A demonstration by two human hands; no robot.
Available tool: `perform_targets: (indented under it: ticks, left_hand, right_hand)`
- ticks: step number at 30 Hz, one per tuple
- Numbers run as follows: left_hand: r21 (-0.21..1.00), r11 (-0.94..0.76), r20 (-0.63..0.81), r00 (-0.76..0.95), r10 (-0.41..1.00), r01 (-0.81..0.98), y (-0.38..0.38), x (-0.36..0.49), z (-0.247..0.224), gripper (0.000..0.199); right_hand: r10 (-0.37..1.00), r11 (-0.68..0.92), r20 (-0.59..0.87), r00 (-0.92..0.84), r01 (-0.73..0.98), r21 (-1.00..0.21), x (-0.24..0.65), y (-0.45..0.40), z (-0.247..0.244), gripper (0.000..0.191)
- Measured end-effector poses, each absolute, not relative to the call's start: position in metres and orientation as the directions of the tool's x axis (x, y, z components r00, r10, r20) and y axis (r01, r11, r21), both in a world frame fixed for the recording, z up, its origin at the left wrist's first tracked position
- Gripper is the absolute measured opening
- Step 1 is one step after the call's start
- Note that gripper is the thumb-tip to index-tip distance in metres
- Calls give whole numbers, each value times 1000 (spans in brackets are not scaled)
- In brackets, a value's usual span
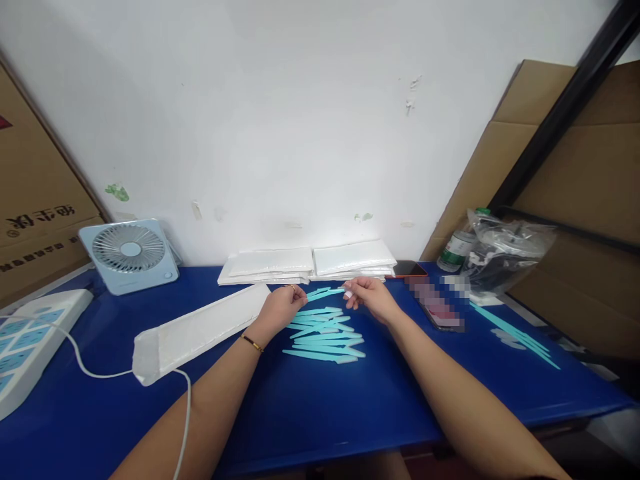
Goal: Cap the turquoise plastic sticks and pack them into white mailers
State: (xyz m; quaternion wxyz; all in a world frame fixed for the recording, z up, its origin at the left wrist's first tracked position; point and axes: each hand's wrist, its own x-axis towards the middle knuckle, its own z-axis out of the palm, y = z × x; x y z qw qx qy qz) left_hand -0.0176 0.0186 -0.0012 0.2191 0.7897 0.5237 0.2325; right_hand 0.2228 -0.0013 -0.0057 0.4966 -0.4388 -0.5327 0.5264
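Note:
Several slim turquoise eyebrow razors (325,338) with pale tips lie in a loose row on the blue table, just below my hands. My left hand (283,310) is closed in a pinch at the left end of a turquoise razor (320,293) at the top of the row. At that razor's right end, my right hand (373,298) pinches with thumb and fingertips, and a small whitish piece shows at the fingers. A long white padded envelope (205,330) lies beside my left hand, its flap end toward me.
Stacks of white padded envelopes (270,262) stand against the wall. A light-blue fan (130,257) and a power strip (35,347) with a white cable are on the left. On the right are a phone (435,307), more turquoise razors (520,337), a bottle (455,250) and a plastic bag (500,253).

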Motion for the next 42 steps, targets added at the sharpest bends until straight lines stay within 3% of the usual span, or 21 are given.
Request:
perform_targets:
  ticks: [10,18,21,23,25,28,30,33,38,42]
  left_hand:
    - [610,-357,131,354,926,707,18,-20,2,20]
    - [622,-360,104,382,918,696,15,-18,2,19]
    - [600,-368,63,416,907,711,12,-21,4,20]
    - [583,-372,24,442,897,722,11,-24,5,19]
    - [565,-382,-16,473,881,731,8,-25,6,17]
    - [541,-428,7,505,863,724,6,-24,7,17]
    - [502,-462,82,491,867,731,6,-23,7,17]
    - [400,-478,201,434,878,782,9,-20,4,20]
    - [296,-445,235,387,892,846,19,-15,-6,21]
    - [277,-425,201,381,903,862,21,-13,-10,12]
  right_hand:
    - [991,115,118,-59,-60,-992,230,-2,-1,31]
    - [982,94,99,-161,-40,-995,206,-11,-2,32]
    - [972,76,65,-228,43,-996,205,-14,-2,33]
    - [952,89,24,-306,198,-976,210,-15,-1,33]
    - [950,171,41,-311,404,-899,220,-13,0,32]
    - [960,260,252,-120,712,-653,242,-4,0,24]
    - [930,197,369,-9,858,-475,257,3,-3,19]
    - [931,110,366,14,943,-315,269,13,-11,21]
    - [945,208,300,-132,948,-239,252,20,-19,15]
    - [921,320,314,-229,905,-280,229,15,-16,11]
